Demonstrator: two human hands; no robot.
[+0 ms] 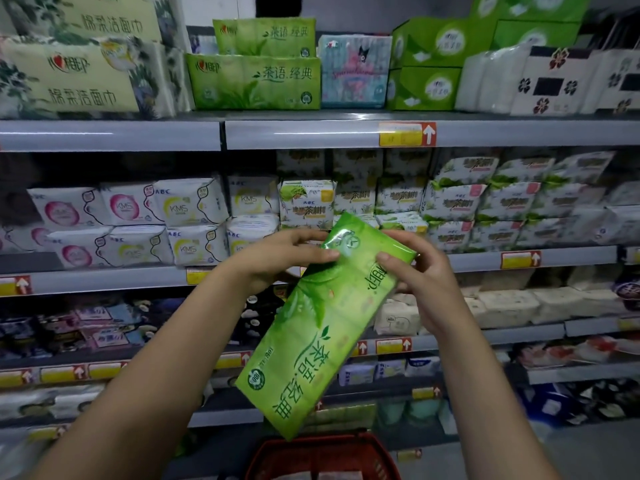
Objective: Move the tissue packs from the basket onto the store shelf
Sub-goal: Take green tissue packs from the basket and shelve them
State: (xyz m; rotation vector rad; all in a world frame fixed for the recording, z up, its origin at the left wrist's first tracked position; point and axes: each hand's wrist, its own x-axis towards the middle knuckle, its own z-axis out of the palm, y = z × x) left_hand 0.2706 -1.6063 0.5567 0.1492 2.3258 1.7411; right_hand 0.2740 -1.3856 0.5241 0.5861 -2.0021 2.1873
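Two hands hold a green tissue pack up before the store shelf.

The left hand and right hand grip the pack's upper end from either side, thumbs on its printed face, fingers curled round the edges. The pack hangs tilted, its lower corner just above the red basket at the bottom edge of the view. On the top shelf two matching green packs lie stacked, just beside a pale blue pack.

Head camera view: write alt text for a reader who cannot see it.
A left hand and right hand grip the upper end of a tilted green tissue pack before store shelves. Matching green packs sit on the upper shelf; a red basket is below.
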